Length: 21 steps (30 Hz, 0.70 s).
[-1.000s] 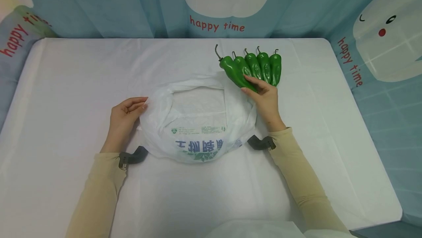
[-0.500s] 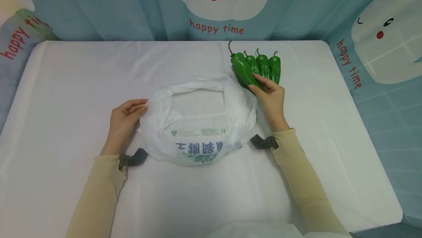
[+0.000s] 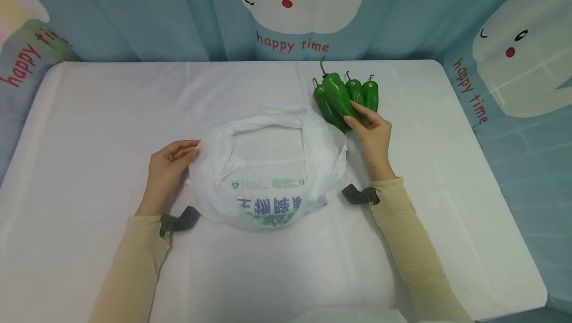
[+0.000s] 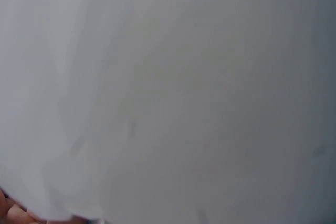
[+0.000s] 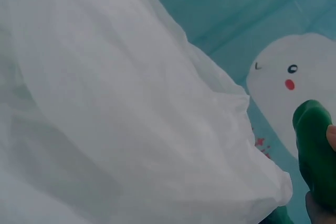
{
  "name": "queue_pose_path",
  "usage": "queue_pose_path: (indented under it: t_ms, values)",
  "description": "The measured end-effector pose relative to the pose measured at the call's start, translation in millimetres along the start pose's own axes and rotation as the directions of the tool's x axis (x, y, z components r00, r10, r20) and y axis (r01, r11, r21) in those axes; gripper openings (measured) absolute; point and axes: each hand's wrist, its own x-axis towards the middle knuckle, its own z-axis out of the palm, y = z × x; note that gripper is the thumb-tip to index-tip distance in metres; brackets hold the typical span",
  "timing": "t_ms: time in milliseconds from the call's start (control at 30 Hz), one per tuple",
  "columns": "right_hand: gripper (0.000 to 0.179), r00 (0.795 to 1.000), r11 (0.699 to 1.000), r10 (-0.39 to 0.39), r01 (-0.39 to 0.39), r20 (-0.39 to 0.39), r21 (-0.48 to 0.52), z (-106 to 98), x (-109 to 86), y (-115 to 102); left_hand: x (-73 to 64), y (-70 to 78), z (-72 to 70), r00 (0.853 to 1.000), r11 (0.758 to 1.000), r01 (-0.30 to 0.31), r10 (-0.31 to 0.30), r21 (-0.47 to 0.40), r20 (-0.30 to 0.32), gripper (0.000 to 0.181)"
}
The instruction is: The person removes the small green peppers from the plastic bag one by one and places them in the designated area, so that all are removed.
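Observation:
A white plastic bag (image 3: 268,164) with blue characters and green print lies at the middle of the table, its mouth spread wide. My left hand (image 3: 167,166) pinches its left edge between thumb and fingers. The bag's white film (image 4: 173,87) fills most of the left wrist view. At the bag's back right, my right hand (image 3: 373,136) holds the lower end of a long green pepper (image 3: 335,89), its stem pointing away. Another green pepper (image 3: 325,104) shows just left of the held one, and two more green peppers (image 3: 354,92) lie to its right, partly hidden by the hand.
A white cloth covers the table (image 3: 103,104). Behind it and along the right side hangs a blue-green curtain (image 3: 187,15) with white cartoon shapes and red lettering. Dark camera mounts (image 3: 180,219) sit at both wrists.
My right hand has moved right with the held pepper, passing over the others, so one pepper now shows on its left. The left hand stays at the bag's edge. The head view has tilted slightly.

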Motion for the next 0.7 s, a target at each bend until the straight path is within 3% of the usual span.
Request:
queue_pose_path:
  t_ms: [467, 700]
  values:
    - [0.035, 0.995, 0.995, 0.054, -0.047, -0.081, 0.085, -5.6, 3.1, 1.5, -1.6, 0.4, 0.0, 1.000, 0.999, -0.014, 0.014, -0.031, 0.004, 0.034]
    - [0.034, 0.993, 0.993, 0.041, -0.028, -0.112, 0.114, -8.6, 5.0, 0.4, -1.0, 0.0, 0.5, 0.999, 0.999, -0.035, 0.035, -0.031, 0.002, 0.033]
